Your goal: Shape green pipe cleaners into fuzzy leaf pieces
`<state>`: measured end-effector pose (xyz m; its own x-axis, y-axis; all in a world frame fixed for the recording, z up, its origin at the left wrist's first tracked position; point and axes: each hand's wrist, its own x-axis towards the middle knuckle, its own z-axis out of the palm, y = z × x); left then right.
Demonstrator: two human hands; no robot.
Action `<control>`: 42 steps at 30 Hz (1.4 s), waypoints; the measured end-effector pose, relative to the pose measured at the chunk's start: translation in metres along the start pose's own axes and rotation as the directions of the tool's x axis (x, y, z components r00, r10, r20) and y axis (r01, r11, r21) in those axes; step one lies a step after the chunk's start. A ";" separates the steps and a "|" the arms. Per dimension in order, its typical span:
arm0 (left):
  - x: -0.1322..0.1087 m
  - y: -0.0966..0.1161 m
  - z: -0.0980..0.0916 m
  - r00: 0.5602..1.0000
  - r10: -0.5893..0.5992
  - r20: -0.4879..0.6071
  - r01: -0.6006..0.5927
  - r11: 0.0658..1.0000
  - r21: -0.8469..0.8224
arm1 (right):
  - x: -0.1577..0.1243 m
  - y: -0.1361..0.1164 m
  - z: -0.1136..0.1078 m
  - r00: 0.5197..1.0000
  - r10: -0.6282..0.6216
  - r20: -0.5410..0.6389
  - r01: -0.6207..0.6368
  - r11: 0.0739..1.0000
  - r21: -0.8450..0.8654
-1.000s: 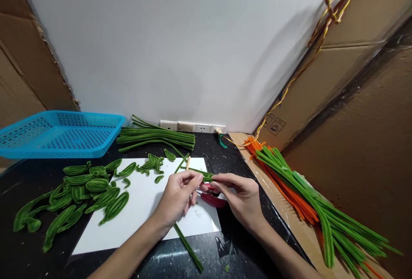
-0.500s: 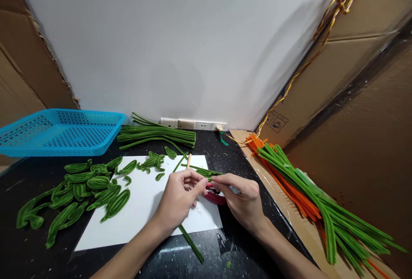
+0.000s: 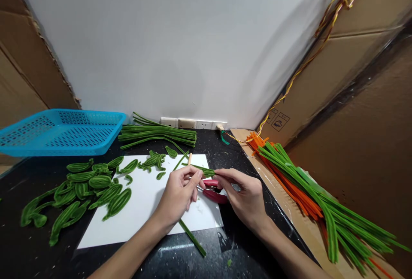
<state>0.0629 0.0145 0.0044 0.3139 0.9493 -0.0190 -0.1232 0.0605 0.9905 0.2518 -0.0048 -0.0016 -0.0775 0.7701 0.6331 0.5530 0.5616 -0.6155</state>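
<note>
My right hand [image 3: 246, 193] pinches one end of a folded green pipe cleaner [image 3: 206, 171] between thumb and fingertips. Close beside it on the left, my left hand [image 3: 180, 191] has its thumb pressed to its curled fingers; whatever it grips is hidden. Below the fingertips, red-handled pliers [image 3: 216, 195] lie partly covered on a white sheet [image 3: 144, 214]. A long green pipe cleaner [image 3: 193, 238] runs under my left hand and past the sheet's front edge. Leaf shapes of bent green pipe cleaner [image 3: 99, 182] lie heaped at the left, some on the sheet.
A blue perforated basket [image 3: 112, 131] stands back left. Behind the sheet lies a dark green pipe cleaner bundle [image 3: 157, 135], near wall sockets [image 3: 186, 123]. At right, bright green [image 3: 309, 189] and orange pipe cleaners [image 3: 289, 191] rest on cardboard beside a tall carton [image 3: 354, 141]. A twisted cable [image 3: 296, 75] hangs there.
The fingertips of my two hands have drawn slightly apart. More of the folded pipe cleaner and the red pliers shows between them. The rest lies as before.
</note>
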 end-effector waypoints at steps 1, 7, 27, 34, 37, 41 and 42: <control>0.000 0.000 0.000 1.000 -0.001 -0.001 0.001 1.000 -0.004 | 0.000 -0.001 -0.001 1.000 0.020 0.004 -0.020 1.000 0.012; 0.001 -0.003 0.000 1.000 -0.013 0.028 0.013 1.000 0.007 | 0.000 0.001 -0.001 0.998 0.035 0.046 -0.038 0.998 0.058; -0.001 -0.003 -0.001 0.995 0.065 0.070 -0.065 0.998 0.001 | 0.007 -0.002 0.002 0.839 0.371 0.398 -0.537 0.676 0.504; 0.001 -0.001 -0.002 0.997 0.005 0.075 -0.001 0.998 -0.064 | 0.007 0.000 -0.002 0.852 0.357 0.384 -0.504 0.757 0.416; 0.000 -0.001 -0.002 0.996 0.019 0.092 -0.016 0.999 -0.042 | 0.006 -0.001 0.000 0.850 0.369 0.375 -0.511 0.752 0.417; -0.001 -0.002 -0.001 0.993 0.023 0.119 -0.019 0.999 -0.034 | 0.008 -0.001 0.001 0.857 0.379 0.348 -0.505 0.748 0.430; -0.001 -0.003 -0.001 0.992 0.027 0.121 -0.023 0.999 -0.035 | 0.008 -0.002 0.001 0.858 0.378 0.348 -0.504 0.749 0.431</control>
<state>0.0619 0.0140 0.0016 0.4219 0.9063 0.0242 -0.1628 0.0495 0.9854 0.2496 0.0008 0.0041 -0.1460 0.9782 0.1475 0.0958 0.1623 -0.9821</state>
